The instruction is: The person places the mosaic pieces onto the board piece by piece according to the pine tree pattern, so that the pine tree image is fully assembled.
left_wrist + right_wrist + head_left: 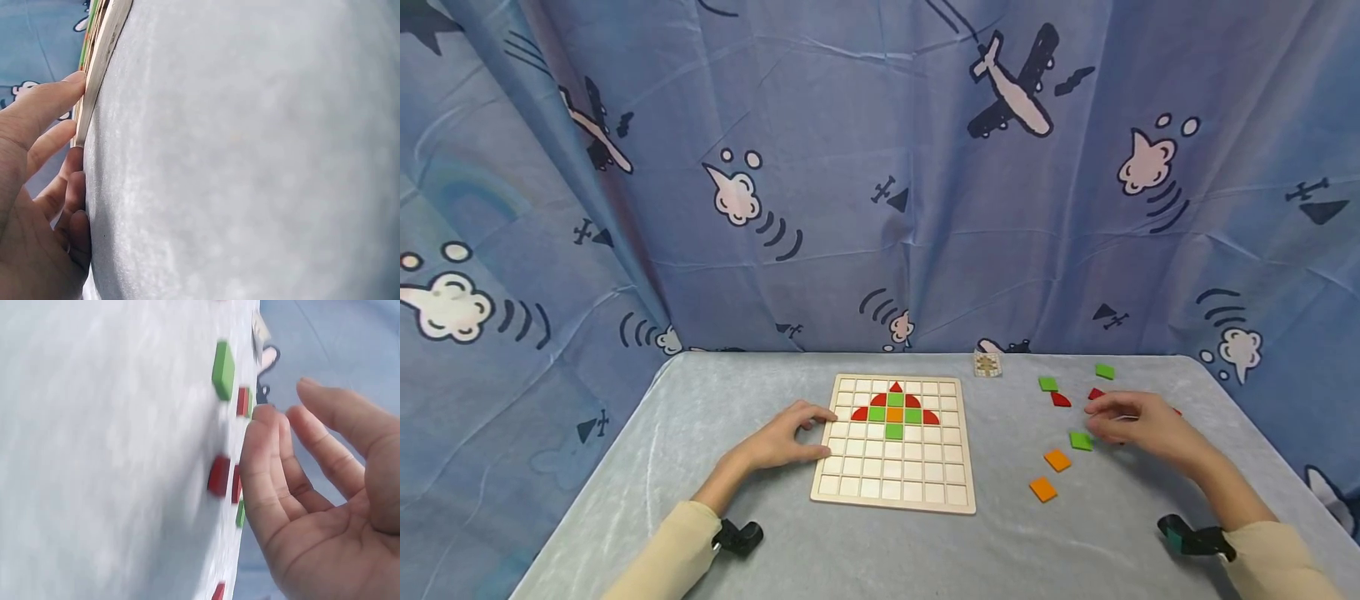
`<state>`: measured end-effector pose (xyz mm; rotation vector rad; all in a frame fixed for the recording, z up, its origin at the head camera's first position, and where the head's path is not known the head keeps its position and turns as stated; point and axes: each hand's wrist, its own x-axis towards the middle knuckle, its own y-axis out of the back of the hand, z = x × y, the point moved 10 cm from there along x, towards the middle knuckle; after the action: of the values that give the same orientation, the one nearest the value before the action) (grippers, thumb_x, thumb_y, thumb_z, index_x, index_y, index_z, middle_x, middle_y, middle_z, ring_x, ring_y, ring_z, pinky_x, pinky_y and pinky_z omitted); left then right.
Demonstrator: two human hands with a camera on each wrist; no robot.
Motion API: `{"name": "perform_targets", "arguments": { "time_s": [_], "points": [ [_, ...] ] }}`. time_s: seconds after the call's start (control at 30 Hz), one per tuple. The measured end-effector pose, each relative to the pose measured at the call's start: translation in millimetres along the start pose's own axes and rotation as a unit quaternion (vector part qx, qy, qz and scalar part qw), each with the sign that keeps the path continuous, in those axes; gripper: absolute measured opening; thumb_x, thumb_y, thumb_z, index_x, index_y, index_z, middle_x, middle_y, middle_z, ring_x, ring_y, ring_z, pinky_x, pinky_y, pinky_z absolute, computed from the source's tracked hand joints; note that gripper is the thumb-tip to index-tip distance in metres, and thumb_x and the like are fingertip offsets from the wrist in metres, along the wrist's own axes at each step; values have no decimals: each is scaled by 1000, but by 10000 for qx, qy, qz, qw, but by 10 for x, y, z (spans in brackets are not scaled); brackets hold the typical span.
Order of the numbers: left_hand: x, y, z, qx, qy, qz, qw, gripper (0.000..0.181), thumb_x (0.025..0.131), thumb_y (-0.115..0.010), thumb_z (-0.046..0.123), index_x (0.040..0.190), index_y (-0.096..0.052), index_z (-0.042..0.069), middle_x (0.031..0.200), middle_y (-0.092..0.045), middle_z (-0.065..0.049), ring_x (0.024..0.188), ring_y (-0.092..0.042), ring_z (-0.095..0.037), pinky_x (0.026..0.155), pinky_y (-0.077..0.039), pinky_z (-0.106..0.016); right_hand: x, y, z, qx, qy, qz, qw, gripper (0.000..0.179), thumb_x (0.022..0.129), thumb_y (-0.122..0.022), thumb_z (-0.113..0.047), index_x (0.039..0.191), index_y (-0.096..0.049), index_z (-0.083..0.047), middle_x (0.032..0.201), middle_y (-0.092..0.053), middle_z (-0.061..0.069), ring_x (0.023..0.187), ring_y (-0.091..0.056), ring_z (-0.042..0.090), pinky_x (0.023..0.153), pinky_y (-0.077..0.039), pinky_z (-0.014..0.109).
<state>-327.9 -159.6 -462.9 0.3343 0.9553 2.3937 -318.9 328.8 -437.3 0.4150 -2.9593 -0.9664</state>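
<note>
A square wooden grid board [892,505] lies on the table, holding a pattern of red curved pieces, a red triangle [896,388], green squares and one orange square [895,414]. My left hand [790,435] touches its left edge with thumb and fingertips, the fingers loosely bent. Over the loose pieces on the right hovers my right hand [1138,423], thumb and fingers apart, nothing held. Close by its fingertips are a green square [1081,441] and a red piece [1096,393]. The right wrist view shows a red piece [219,476] on the cloth beside the fingers.
Two orange squares [1057,460] lie right of the board. Farther back are green squares [1048,383] and a red quarter-round piece [1061,399]. A small pattern card [987,364] sits at the table's back edge, before a blue printed curtain [820,208].
</note>
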Motion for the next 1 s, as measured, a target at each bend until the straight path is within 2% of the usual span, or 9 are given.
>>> {"name": "perform_targets", "arguments": {
  "time_s": [0.2, 0.4, 0.63, 0.8, 1.0],
  "points": [
    [0, 3, 2, 10, -1, 4, 10000, 50, 92, -79, 26, 136, -62, 10, 132, -53, -9, 113, -53, -30, 98, -42, -52, -85, 166, 172, -208, -88, 152, 9996, 41, 96, -73, -20, 125, -65, 7, 114, -67, 17, 96, -62, 24, 75, -57, 33],
    [-6, 6, 2, 68, 21, 16, 10000, 51, 92, -79, 27, 136, -62, 10, 132, -53, -10, 112, -52, -29, 97, -43, -51, -136, 277, 303, -549, -268, 339, 9976, 44, 95, -76, -24, 125, -66, 6, 114, -67, 15, 97, -60, 22, 73, -55, 32],
    [-12, 3, 9, 49, -15, 22, 10000, 50, 92, -79, 26, 136, -62, 9, 132, -53, -10, 113, -53, -30, 97, -43, -51, -135, 302, 344, -643, -208, 308, 9972, 44, 94, -76, -18, 125, -64, 10, 114, -67, 20, 92, -62, 22, 71, -56, 32],
    [-12, 3, 1, 31, -11, 26, 10000, 50, 92, -79, 26, 136, -62, 10, 132, -53, -10, 113, -53, -30, 97, -42, -51, -89, 280, 372, -765, -176, 180, 9968, 45, 92, -78, -20, 124, -66, 8, 114, -67, 19, 94, -61, 24, 71, -55, 30],
    [-13, 3, -2, 32, -3, 25, 10000, 50, 92, -79, 25, 136, -62, 10, 132, -53, -9, 114, -53, -29, 98, -42, -51, -42, 235, 343, -822, 120, 87, 9965, 40, 88, -82, -16, 119, -69, 7, 112, -67, 17, 89, -60, 15, 70, -54, 29]
  ]
}}
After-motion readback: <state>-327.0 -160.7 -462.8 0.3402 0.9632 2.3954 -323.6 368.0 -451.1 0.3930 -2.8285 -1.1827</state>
